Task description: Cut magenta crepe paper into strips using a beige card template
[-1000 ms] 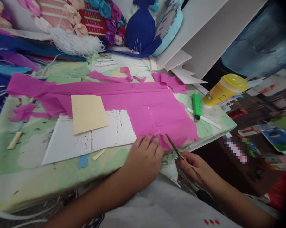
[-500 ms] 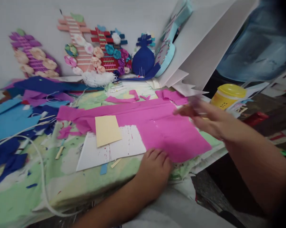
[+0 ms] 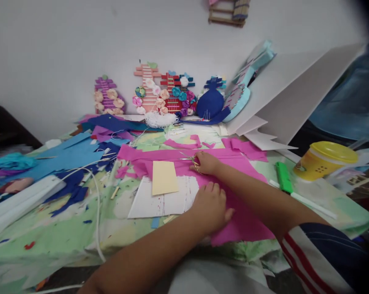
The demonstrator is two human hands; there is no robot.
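Note:
My right hand (image 3: 207,163) grips a small pair of scissors (image 3: 186,158) by its gold-coloured handles, over the upper part of a bright pink felt-like sheet (image 3: 242,220). The blades point left, lying along a long pink strip near a fold or cut line; I cannot tell whether they touch it. My left hand (image 3: 210,208) rests palm down on the sheet beside a white board (image 3: 144,206), thumb apart from the fingers. A pale yellow card (image 3: 165,178) lies partly on the board and partly on the pink material.
Pink scraps (image 3: 184,142) lie behind the sheet. Blue pieces (image 3: 74,151), a white cable (image 3: 98,212) and a white glue-gun-like tool (image 3: 27,196) are at left. A yellow tub (image 3: 313,167) and green tool (image 3: 284,177) stand or lie right. Decorated instrument shapes (image 3: 173,92) lean on the wall.
My right hand has come left and down from above the sheet's right side to the pink strip, scissors now plainly visible. My left hand stays on the sheet. The view has tilted up.

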